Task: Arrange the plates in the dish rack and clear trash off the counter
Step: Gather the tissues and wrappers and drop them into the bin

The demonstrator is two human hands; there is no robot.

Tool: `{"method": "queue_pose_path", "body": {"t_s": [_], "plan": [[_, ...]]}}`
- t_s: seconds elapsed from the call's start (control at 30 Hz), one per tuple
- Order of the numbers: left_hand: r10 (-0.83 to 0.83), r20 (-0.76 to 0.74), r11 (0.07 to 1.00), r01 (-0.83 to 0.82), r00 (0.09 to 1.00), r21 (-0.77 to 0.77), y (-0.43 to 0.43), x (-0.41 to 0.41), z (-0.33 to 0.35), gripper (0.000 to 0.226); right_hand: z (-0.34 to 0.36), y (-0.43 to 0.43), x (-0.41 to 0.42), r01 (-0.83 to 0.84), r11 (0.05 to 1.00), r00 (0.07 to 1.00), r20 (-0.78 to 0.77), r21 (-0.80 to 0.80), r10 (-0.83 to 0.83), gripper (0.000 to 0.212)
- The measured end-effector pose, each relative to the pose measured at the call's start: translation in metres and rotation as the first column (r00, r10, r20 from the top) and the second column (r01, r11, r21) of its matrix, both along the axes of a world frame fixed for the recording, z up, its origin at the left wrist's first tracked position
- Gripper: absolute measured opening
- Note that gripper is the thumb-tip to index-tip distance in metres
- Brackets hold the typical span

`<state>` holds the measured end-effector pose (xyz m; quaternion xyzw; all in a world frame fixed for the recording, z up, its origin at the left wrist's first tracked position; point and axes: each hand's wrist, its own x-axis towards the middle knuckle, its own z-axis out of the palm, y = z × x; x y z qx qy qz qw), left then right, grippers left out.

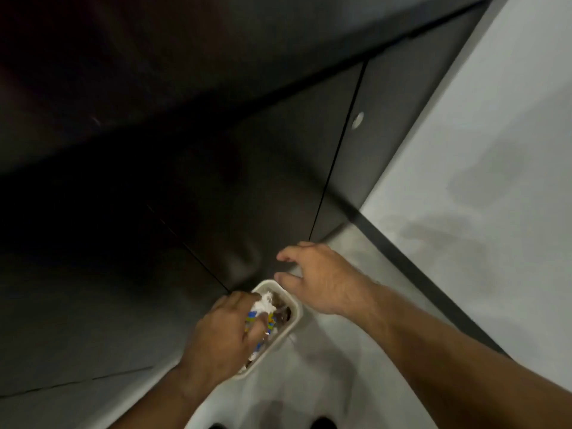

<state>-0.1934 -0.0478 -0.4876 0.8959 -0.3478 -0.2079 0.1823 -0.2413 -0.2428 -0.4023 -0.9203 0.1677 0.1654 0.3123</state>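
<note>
My left hand grips a white disposable food tray low in the view, with its fingers curled over crumpled white, blue and yellow wrappers and dark scraps inside it. Just above and right of the tray, my right hand reaches toward the dark cabinet fronts with loosely spread fingers and holds nothing. No plates or dish rack are in view.
Dark grey cabinet doors fill the upper and left part of the view, with a thin vertical gap between two doors and a small round silver fitting. A pale floor runs along the right. Two dark shoe tips show at the bottom edge.
</note>
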Motion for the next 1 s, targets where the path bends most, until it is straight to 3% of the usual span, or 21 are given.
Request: {"method": "queue_pose_path", "body": {"t_s": [0.13,0.37,0.53,0.77,1.0], "plan": [[-0.097,0.121,0.994,0.102,0.988,-0.041,-0.001,0.002,0.117,0.047,0.102,0.000,-0.005,-0.008,1.000,0.998,0.056,-0.020,0.009,0.045],[-0.071,0.316,0.973,0.134,0.946,-0.185,-0.008,0.014,0.322,0.052,0.272,-0.005,-0.022,-0.008,0.995,0.975,0.218,-0.097,0.029,0.039],[-0.067,0.318,0.976,0.129,0.946,-0.177,-0.005,0.022,0.419,0.045,0.357,-0.001,-0.034,-0.017,0.990,0.953,0.297,-0.138,0.057,0.040],[-0.052,0.427,0.974,0.141,0.903,-0.178,0.009,0.031,0.501,0.035,0.432,0.009,-0.045,0.001,0.981,0.908,0.412,-0.193,0.080,0.041],[0.001,0.436,0.957,0.126,0.900,-0.262,0.031,0.032,0.524,0.034,0.462,0.025,-0.038,0.022,0.978,0.859,0.505,-0.207,0.087,0.034]]}}
